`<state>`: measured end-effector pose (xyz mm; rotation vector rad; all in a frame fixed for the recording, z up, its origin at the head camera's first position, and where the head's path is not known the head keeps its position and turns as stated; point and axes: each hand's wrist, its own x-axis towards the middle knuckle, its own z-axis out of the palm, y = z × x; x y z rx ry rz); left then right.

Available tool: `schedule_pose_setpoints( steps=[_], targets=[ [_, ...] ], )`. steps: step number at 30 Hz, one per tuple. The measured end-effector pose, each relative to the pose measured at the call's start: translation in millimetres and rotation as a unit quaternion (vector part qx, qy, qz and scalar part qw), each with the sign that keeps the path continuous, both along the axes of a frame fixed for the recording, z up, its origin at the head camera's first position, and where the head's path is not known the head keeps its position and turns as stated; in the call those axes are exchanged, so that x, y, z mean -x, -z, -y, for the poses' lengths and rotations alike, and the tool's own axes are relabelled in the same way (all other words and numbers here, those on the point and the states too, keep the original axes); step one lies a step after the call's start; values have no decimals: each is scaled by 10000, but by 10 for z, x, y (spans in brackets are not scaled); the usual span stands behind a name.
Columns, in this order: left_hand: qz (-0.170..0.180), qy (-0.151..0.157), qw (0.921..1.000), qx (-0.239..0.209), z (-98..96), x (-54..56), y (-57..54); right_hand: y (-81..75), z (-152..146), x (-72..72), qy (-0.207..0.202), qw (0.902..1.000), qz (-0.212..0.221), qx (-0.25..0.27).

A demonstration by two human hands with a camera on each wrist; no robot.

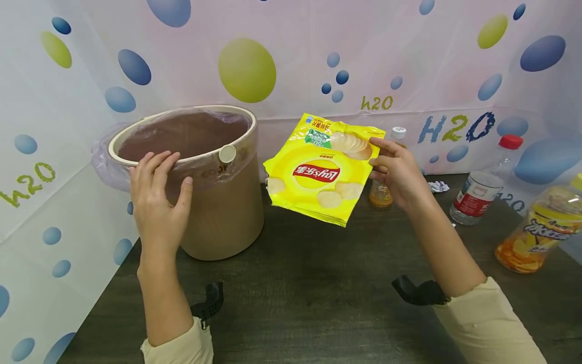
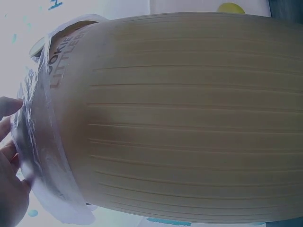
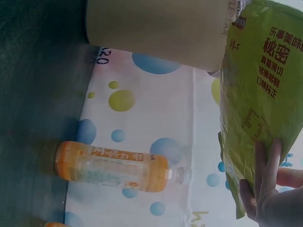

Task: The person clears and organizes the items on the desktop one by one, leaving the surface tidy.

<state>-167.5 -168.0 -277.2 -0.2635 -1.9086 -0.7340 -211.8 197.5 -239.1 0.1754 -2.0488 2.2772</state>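
Chip bag (image 1: 318,169), frame centre, pinched by right hand (image 1: 397,172); left hand (image 1: 156,202), loose-fingered at bin (image 1: 223,217), frame left, should steady it.

A person's left hand (image 2: 10,189) meets the mouth of a tan bin (image 2: 199,113), its fingertips at a sheer plastic liner (image 2: 35,127) folded down over the rim. Just beyond the fingers, dark lettering (image 2: 66,52) marks the bin's side, partly legible. Farther from the grip, fine ridges (image 2: 189,85) run lengthwise along the wall. A blue-green dot (image 2: 32,213) on the pale backdrop (image 2: 128,7) shows near the palm; a yellow-green spot (image 2: 231,8) sits well apart.
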Motion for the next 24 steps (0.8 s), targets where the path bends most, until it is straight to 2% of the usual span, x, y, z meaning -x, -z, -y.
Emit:
schedule_pose_setpoints(
  steps=[7, 13, 24],
  targets=[
    [-60, -32, 9998, 165, 5, -3, -13, -97, 56, -23, 52, 9999, -118, 58],
    [13, 34, 10000, -5, -4, 5, -12, -160, 84, -33, 27, 9995, -229, 216],
    [-11, 18, 10000, 47, 3, -6, -12, -297, 208, -24, -84, 9971, -422, 625]
  ],
)
